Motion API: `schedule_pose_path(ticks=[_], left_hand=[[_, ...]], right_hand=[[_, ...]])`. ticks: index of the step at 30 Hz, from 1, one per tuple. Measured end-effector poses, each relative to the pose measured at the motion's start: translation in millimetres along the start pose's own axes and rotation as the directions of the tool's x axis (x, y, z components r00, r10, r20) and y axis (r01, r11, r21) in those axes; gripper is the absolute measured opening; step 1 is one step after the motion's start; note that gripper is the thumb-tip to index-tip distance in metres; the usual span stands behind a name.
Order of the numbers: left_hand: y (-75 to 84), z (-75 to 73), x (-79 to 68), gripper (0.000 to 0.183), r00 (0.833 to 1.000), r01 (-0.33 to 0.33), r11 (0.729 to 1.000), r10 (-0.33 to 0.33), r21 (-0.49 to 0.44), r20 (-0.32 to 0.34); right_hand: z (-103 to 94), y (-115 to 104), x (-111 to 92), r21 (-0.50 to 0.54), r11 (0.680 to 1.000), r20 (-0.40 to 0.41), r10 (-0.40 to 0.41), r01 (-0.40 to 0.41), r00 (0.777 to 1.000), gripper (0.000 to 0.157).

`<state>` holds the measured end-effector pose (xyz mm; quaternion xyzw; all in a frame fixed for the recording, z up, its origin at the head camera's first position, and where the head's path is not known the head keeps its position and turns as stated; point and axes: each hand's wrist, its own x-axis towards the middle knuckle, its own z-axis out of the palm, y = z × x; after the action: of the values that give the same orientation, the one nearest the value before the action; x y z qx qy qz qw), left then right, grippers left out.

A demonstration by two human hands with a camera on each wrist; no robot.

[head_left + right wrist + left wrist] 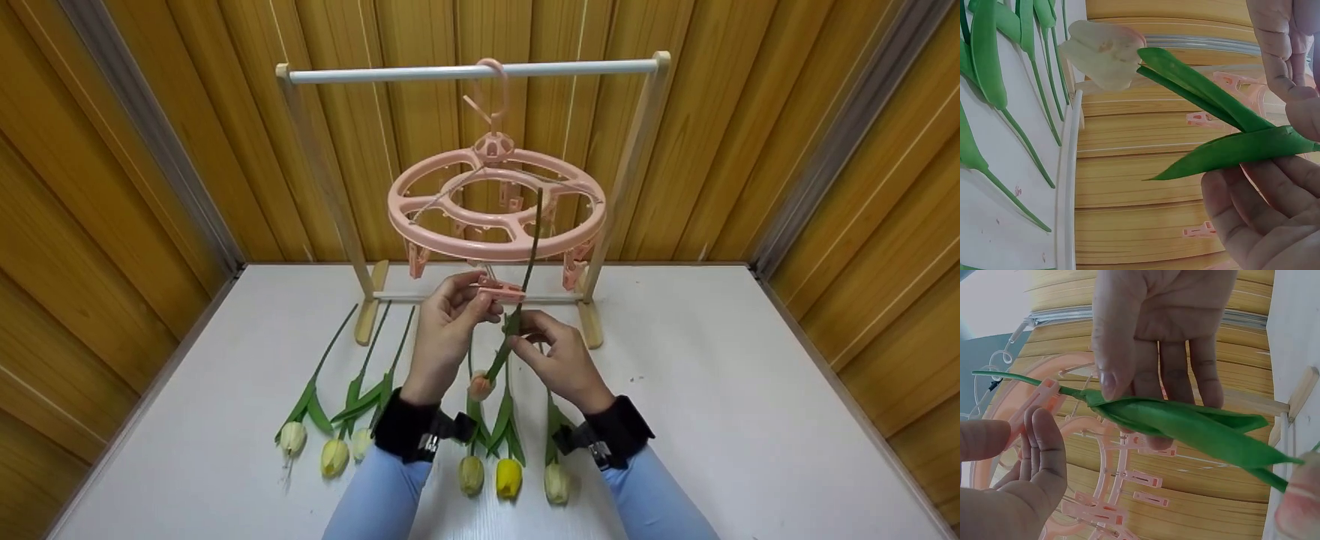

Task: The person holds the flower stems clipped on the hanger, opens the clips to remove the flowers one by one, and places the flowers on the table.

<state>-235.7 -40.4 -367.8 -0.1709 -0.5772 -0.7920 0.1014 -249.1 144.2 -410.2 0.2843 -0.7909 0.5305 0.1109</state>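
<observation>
My left hand (444,330) pinches a pink clothespin (501,291) that hangs from a round pink drying hanger (480,247). In my right hand (561,356) is an artificial tulip (504,351), held by its green leaves, with its pale pinkish blossom (1105,55) hanging low and the bare stem pointing up. The tip of the clothespin lies right at the stem (1016,377), just above the leaves, in the left wrist view. My right thumb and fingers take the tulip from both sides there.
The hanger hooks over a white bar (390,74) of a wooden stand (645,142). More clothespins (417,261) dangle below its ring. On the white table (712,390) lie several tulips, among them a yellow one (508,478) and a cream one (292,439). Wood-panelled walls enclose the table.
</observation>
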Motion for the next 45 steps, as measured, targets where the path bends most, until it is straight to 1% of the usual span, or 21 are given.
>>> schedule_pose_path(ticks=[2,6,10,13,20,24,27,30,34,37,40,45], left_hand=[[-0.8,0.6,-0.8,0.035,1.0,0.006,1.0,-0.006,-0.018,-0.012],[-2.9,1.2,-2.4,0.033,1.0,0.006,0.999,-0.007,-0.05,-0.015],[-4.7,0.8,-5.5,0.034,1.0,0.017,0.996,-0.018,-0.091,-0.015],[-5.3,-0.5,-8.8,0.035,0.999,0.021,0.995,-0.024,-0.096,-0.027],[-5.0,-5.0,-12.5,0.034,0.998,0.011,1.0,-0.013,-0.024,-0.068],[-3.7,-7.7,-13.0,0.034,0.998,0.004,1.0,-0.003,0.021,-0.064],[-4.4,-10.0,-13.1,0.034,0.998,-0.018,0.996,0.024,0.086,-0.061],[-5.8,-12.3,-13.6,0.033,0.996,-0.056,0.982,0.067,0.181,-0.057],[-8.1,-14.1,-14.0,0.031,0.99,-0.122,0.949,0.139,0.291,-0.039],[-10.0,-14.6,-13.6,0.031,0.982,-0.163,0.924,0.185,0.345,-0.031],[-11.8,-15.3,-13.5,0.03,0.978,-0.177,0.912,0.207,0.369,-0.041],[-14.1,-16.2,-13.8,0.03,0.975,-0.175,0.92,0.211,0.35,-0.068]], right_hand=[[0.3,1,-1,-0.003,1.0,-0.002,-0.006,0.006,1.0,0.022],[0.7,4,-4,-0.002,1.0,-0.004,-0.016,0.016,1.0,0.022],[1.1,6,-10,-0.009,1.0,-0.006,-0.009,0.009,1.0,0.028],[2.3,5,-14,-0.004,1.0,-0.017,-0.007,0.007,1.0,0.031],[1.7,1,-20,0.026,0.999,-0.079,-0.037,0.039,0.996,0.033],[-1.4,-2,-22,0.048,0.996,-0.1,-0.072,0.077,0.992,0.032],[-4.2,-2,-23,0.058,0.993,-0.113,-0.092,0.099,0.989,0.031],[-7.5,-1,-22,0.062,0.992,-0.127,-0.105,0.113,0.986,0.029],[-11.5,-2,-22,0.051,0.992,-0.139,-0.104,0.112,0.985,0.028],[-13.6,-2,-22,0.027,0.994,-0.145,-0.104,0.109,0.984,0.03],[-15.1,-3,-22,0.007,0.994,-0.152,-0.109,0.111,0.982,0.031],[-16.6,-2,-22,-0.003,0.993,-0.16,-0.118,0.119,0.98,0.027]])
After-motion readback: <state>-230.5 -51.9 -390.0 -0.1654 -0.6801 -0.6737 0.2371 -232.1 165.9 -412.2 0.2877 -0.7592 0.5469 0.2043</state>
